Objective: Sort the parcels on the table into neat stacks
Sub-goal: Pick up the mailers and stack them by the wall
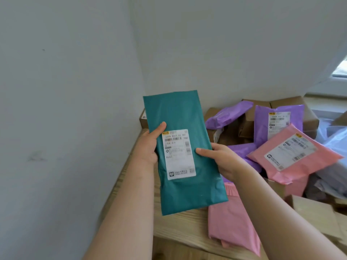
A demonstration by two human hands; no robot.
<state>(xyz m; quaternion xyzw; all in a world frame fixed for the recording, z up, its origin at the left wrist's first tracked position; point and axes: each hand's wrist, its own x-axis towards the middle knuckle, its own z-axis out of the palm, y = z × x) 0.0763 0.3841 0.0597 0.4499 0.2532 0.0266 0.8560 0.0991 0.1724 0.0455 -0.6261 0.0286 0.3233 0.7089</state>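
Both hands grip the teal parcel above the wooden table: left hand and right hand on its 2 long edges. Its long axis runs away from the person (label up), and the unsorted pile lies to the right, nearer the right hand.

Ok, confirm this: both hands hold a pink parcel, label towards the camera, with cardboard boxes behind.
One slip: the head view shows the held one is teal, not pink. Left hand and right hand hold the teal parcel, label towards the camera, cardboard boxes behind.

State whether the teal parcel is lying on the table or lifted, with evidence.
Lifted. The left hand and right hand grip the teal parcel by its sides, above the table.
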